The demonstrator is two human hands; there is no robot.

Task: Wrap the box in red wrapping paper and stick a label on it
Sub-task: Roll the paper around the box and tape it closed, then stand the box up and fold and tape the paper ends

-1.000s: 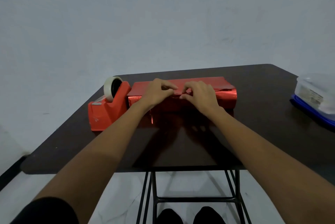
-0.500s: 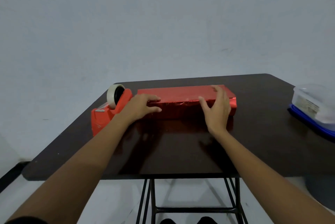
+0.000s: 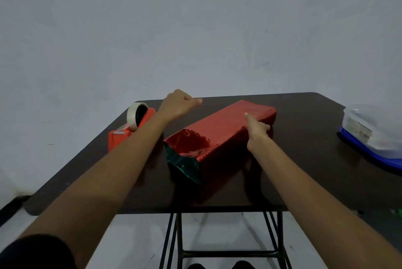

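Red-wrapped box (image 3: pixel 219 129) | right hand (image 3: pixel 257 130) grips side | container label (image 3: pixel 356 127) illegible

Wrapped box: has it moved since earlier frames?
Yes. The wrapped box swung from parallel to the far edge of the table to diagonal, open end toward the near edge.

The right hand (image 3: pixel 257 130) is gripping the red-wrapped box (image 3: pixel 221 129) lying slantwise on the table (image 3: pixel 304 160); the left hand (image 3: pixel 177 105) is hovering, curled.
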